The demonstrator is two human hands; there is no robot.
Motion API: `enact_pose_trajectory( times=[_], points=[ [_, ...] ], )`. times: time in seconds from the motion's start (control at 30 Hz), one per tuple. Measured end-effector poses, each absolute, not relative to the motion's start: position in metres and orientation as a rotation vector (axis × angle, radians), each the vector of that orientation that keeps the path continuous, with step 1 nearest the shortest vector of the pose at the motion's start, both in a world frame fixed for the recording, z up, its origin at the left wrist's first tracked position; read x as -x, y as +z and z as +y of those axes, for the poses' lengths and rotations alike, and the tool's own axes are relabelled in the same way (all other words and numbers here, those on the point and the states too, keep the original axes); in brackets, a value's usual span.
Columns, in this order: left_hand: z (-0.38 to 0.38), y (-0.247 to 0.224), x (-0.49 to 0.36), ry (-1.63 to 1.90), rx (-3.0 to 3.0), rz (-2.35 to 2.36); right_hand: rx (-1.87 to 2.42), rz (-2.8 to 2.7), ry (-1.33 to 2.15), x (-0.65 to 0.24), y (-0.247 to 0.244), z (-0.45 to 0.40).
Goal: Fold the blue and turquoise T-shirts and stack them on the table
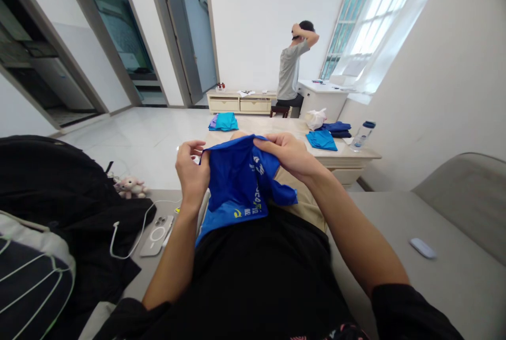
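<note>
Left hand (193, 168) and right hand (286, 155) each grip the top edge of the dark-blue printed cloth bag (241, 176), both clenched, fabric draping over the lap!

Bright, soft daylight from the upper-right window (358, 5), pale glare there, wide-angle stretching toward the edges.

Phone (157, 236) (white cable (116, 227) nearby)
</note>
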State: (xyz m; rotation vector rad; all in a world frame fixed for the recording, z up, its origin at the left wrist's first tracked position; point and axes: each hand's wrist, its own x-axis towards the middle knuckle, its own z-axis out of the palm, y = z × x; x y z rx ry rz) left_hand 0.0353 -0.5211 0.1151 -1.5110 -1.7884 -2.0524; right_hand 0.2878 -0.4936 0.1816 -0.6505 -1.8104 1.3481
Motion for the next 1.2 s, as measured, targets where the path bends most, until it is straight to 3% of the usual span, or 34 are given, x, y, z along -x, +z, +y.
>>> enact_pose_trajectory(
  times=[0.13,0.27,0.4,0.57,0.73,1.0,1.2],
  points=[
    [-0.554,0.138,-0.047,-2.018,1.459,-1.65,0.539,-1.562,1.458,-0.269,0.21,-0.482],
    [-0.584,0.145,-0.094,-1.901,1.84,-1.505,0.447,-1.518,1.373,-0.249,0.237,-0.474],
    [-0.574,0.129,-0.114,-1.742,1.81,-1.67,0.396,-1.602,1.128,-0.247,0.259,-0.468],
    [-0.566,0.136,-0.072,-2.081,2.093,-1.614,0.524,-1.607,0.66,-0.287,0.267,-0.462],
    [-0.577,0.152,-0.04,-2.438,1.89,-1.64,0.663,-1.729,0.433,-0.313,0.219,-0.452],
    [-0.571,0.149,-0.037,-2.594,1.818,-1.747,0.639,-2.378,0.914,-0.301,0.091,-0.476],
    [-0.571,0.152,-0.031,-2.675,1.581,-1.707,0.585,-2.473,0.543,-0.253,0.015,-0.503]
  ],
)
